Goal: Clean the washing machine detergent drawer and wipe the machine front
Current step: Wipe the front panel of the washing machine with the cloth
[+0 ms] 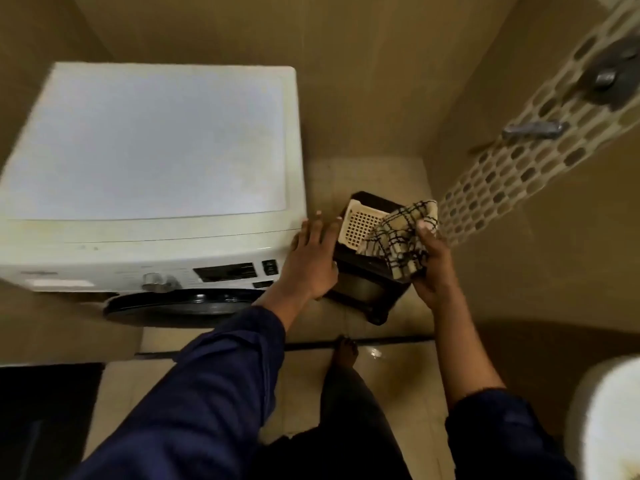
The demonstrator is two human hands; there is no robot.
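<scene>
A white front-loading washing machine [149,143] stands at the left, seen from above. Its front panel shows a pale drawer front [59,283] at the left, a dial [156,282] and a dark display. The dark door rim [183,306] sits below them. My left hand [311,258] lies with straight, spread fingers at the machine's front right corner, beside a dark stool. My right hand [433,268] grips a bunched beige cloth with black checks [401,237], held over the stool.
The dark stool [367,289] stands on the tiled floor right of the machine and carries a cream mesh basket [360,223]. Metal taps [533,129] stick out of the right wall by a patterned tile strip. A white toilet [609,420] is at bottom right, a dark mat [45,420] at bottom left.
</scene>
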